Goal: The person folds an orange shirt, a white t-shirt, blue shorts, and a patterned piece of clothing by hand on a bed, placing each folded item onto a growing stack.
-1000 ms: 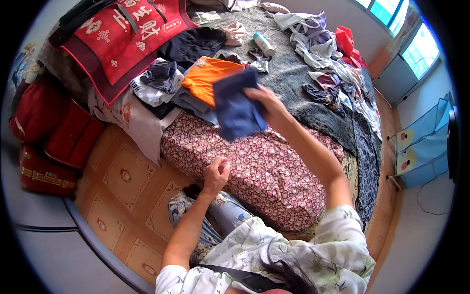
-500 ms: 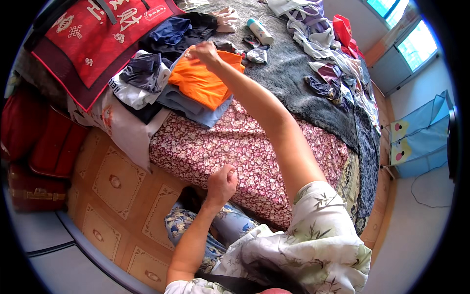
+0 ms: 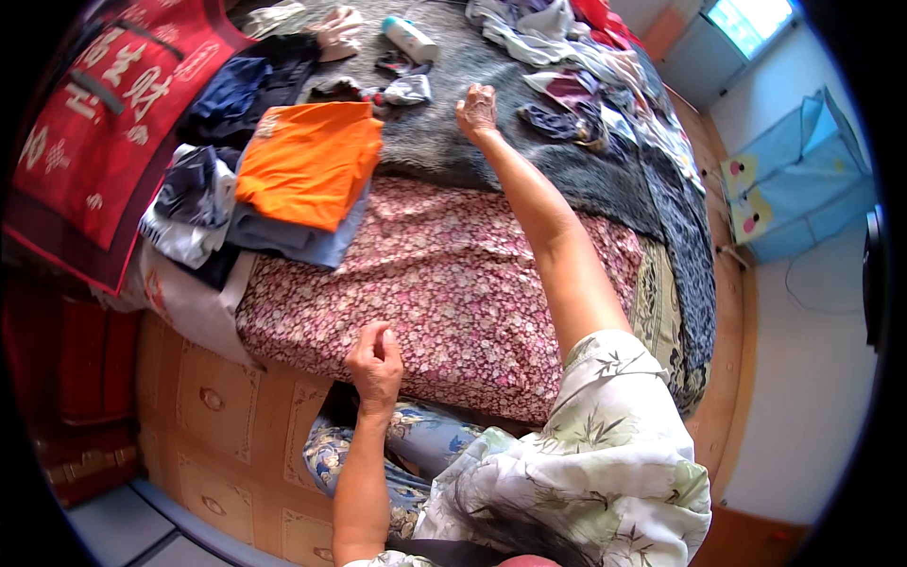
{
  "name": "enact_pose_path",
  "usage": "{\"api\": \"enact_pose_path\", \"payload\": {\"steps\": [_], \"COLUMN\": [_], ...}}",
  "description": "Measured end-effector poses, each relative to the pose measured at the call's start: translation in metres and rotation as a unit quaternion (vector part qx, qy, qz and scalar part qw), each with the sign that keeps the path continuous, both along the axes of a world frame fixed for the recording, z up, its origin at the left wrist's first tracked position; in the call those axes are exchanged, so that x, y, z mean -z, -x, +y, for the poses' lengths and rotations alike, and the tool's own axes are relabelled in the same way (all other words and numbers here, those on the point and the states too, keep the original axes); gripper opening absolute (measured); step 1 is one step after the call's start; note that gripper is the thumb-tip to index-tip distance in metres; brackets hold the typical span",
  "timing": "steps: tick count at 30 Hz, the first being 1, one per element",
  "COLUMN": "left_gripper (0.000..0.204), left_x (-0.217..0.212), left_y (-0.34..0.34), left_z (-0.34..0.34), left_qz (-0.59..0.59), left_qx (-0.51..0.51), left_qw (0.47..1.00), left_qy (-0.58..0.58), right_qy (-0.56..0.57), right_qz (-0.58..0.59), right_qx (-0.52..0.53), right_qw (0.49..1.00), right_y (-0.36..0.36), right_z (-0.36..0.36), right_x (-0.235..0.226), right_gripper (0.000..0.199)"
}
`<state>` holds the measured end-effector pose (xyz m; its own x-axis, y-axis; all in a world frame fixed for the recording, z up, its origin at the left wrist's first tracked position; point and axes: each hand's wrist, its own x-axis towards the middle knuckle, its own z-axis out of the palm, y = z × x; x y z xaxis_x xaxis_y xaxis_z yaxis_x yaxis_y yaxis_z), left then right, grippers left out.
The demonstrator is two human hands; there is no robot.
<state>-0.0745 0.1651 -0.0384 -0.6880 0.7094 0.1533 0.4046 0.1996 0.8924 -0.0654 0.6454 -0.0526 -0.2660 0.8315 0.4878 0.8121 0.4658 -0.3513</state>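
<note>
Over the dark grey furry blanket hovers my right hand, its fingers loosely curled and no item visible in it. It is between the folded clothes and a heap of loose clothes. My left hand is near the bed's front edge, above the floral bedsheet, fingers curled in with nothing in them. A folded orange garment lies flat on folded blue-grey clothing. Left of it is a stack with a white garment and a dark folded one.
Beyond the stacks lie navy clothing, a white bottle with a teal cap and small bundled items. A large red bag covers the left of the bed. At right stands a light-blue fabric rack. Red cases sit at lower left.
My right hand has left the orange garment and moved right over the grey blanket. The view has shifted right, while my left hand stays near the bed's edge.
</note>
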Motion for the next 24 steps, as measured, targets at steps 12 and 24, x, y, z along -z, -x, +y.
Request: {"api": "enact_pose_path", "payload": {"steps": [12,24], "left_gripper": [0.008,0.009], "left_x": [0.011,0.015], "left_y": [-0.011,-0.009], "left_z": [0.023,0.024], "left_qz": [0.118,0.19], "left_qx": [-0.008,-0.01], "left_qw": [0.989,0.98], "left_qy": [0.086,0.06], "right_qy": [0.094,0.485], "right_qz": [0.007,0.634], "right_qx": [0.23,-0.384], "right_qw": [0.969,0.464], "right_y": [-0.265,-0.219], "right_z": [0.079,-0.125], "right_x": [0.011,-0.133], "right_gripper": [0.083,0.028]}}
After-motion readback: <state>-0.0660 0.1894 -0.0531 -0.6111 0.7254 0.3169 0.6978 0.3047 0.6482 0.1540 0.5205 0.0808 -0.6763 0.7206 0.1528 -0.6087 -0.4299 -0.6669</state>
